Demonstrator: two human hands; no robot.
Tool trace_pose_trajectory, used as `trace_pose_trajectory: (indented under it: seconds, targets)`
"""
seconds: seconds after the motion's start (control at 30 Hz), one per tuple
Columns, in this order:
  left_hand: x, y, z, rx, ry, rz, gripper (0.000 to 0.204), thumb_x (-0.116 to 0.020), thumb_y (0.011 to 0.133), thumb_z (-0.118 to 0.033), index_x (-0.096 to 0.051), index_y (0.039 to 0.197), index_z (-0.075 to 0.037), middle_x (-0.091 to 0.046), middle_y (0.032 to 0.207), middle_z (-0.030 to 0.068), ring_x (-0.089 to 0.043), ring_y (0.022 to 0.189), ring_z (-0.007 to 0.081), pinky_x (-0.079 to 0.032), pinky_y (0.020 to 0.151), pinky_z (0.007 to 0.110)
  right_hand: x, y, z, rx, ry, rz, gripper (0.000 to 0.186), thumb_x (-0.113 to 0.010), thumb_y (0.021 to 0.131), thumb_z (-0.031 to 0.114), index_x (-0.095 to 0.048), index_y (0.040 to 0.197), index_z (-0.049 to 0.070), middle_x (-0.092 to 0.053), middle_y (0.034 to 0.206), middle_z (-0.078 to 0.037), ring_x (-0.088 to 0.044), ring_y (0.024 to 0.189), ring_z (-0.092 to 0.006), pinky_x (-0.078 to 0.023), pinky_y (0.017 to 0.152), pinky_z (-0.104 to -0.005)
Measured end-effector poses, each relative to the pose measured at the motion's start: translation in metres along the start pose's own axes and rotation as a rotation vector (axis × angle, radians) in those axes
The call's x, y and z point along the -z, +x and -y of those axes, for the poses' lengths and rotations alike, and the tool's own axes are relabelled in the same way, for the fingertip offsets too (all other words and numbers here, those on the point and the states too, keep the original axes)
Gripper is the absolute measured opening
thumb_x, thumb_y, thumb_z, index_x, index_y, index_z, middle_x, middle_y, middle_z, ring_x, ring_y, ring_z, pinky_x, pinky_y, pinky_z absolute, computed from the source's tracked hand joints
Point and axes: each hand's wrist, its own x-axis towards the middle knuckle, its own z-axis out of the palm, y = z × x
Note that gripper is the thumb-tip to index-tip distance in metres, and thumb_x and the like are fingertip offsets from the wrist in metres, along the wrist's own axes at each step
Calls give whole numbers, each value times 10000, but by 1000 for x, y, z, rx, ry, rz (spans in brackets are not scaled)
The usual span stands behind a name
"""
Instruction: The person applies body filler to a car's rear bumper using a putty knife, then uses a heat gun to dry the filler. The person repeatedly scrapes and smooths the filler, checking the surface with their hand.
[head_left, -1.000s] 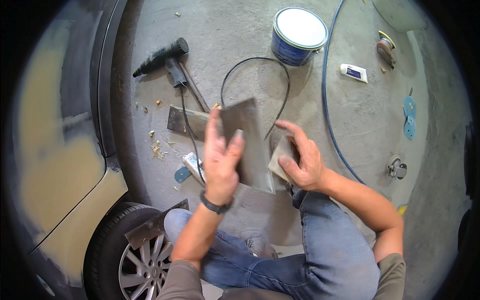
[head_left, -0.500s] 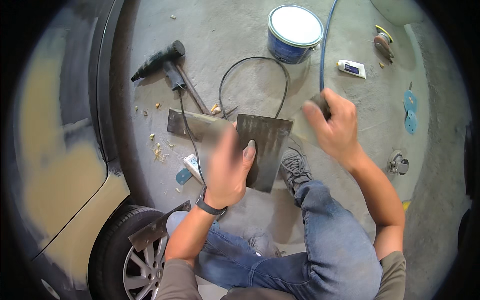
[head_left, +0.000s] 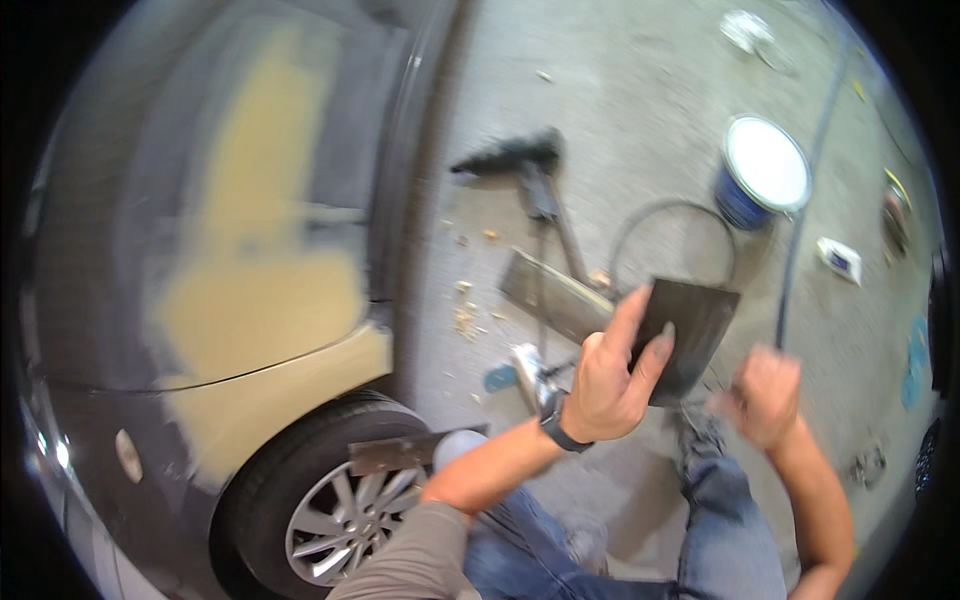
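Note:
My left hand (head_left: 612,392) is closed on a dark, flat rectangular plate (head_left: 690,340), fingers behind it and thumb across its face. Right of the plate and apart from it, my right hand (head_left: 768,398) is curled closed and smeared by motion. What it holds, if anything, cannot be made out. To my left stands a grey car panel (head_left: 110,260) with a patch of yellow-beige filler (head_left: 265,300). Beyond my left hand a long flat metal strip (head_left: 555,298) lies on the floor, and another dark strip (head_left: 398,453) is by the wheel.
A black heat gun (head_left: 528,158) with a cord lies ahead on the concrete floor. A blue bucket with a white lid (head_left: 768,165), a white tube (head_left: 839,260), a blue hose (head_left: 800,230) and a sander (head_left: 896,215) are right. The car wheel (head_left: 355,525) is lower left.
My view has swung left, bringing more of the car panel in and shifting the floor things right. My right hand has come lower and nearer, and the dark thing in it no longer shows.

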Motion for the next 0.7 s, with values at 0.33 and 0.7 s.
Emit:
trace_pose_trajectory:
  seconds: [0.33,0.7]
  targets:
    - [15,-5,17,626,-616,-163,555,-570,1059,-127,-333,1511,92,-563,1397,109,-497,1303,145,-387,1106,296,-3,-4,8,-82,-137,64,258,-671,820,52,-727,1069,13,-685,1087,-185,-666,1055,-375,-569,954,-529]
    - [-14,64,26,-32,79,80,378,-577,918,5,-604,1294,34,-613,1338,241,-663,1152,394,-527,983,404,-5,-45,-18,-851,378,-36,245,-571,936,66,-658,1148,-22,-532,705,-92,-486,691,-139,-408,646,-322]
